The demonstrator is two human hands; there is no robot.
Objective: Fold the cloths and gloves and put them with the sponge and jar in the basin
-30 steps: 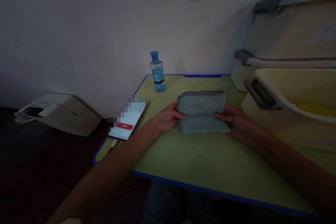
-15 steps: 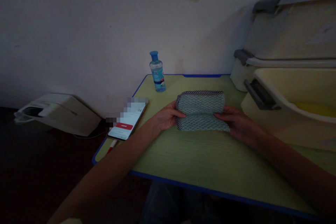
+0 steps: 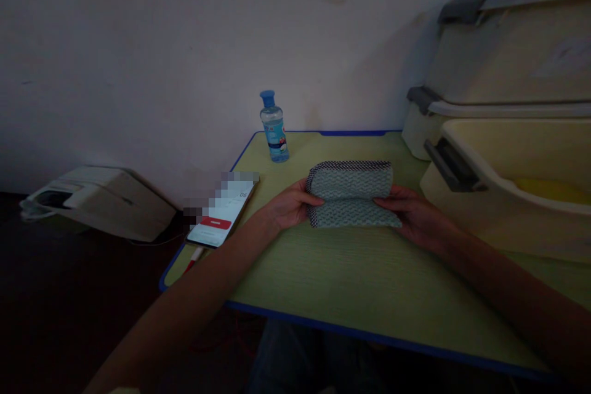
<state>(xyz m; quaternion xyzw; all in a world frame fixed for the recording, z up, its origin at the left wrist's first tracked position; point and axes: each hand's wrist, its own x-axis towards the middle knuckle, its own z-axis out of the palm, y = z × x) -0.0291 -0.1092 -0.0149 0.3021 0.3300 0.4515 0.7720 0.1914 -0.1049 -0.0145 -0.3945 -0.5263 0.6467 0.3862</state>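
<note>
A grey-green textured cloth (image 3: 351, 188) with a black-and-white checked edge is stretched between my two hands above the table. It looks folded, with a crease running across its middle. My left hand (image 3: 293, 203) pinches its left edge, the thumb lying on top at the crease. On the opposite edge, my right hand (image 3: 413, 212) grips it the same way, thumb in front and the other fingers behind. The fingers behind the cloth are partly hidden.
The light green table (image 3: 332, 277) has a blue rim. A clear bottle (image 3: 276, 135) with a blue cap stands at the back left. A lit phone (image 3: 221, 212) lies at the left edge, a cable beside it. Cream bins (image 3: 489, 215) are stacked at right; a white container (image 3: 115, 197) stands lower left.
The cloth's lower half has tilted up slightly, so a little more of the checked upper edge shows. Both hands keep their hold. The whole view has shifted a little.
</note>
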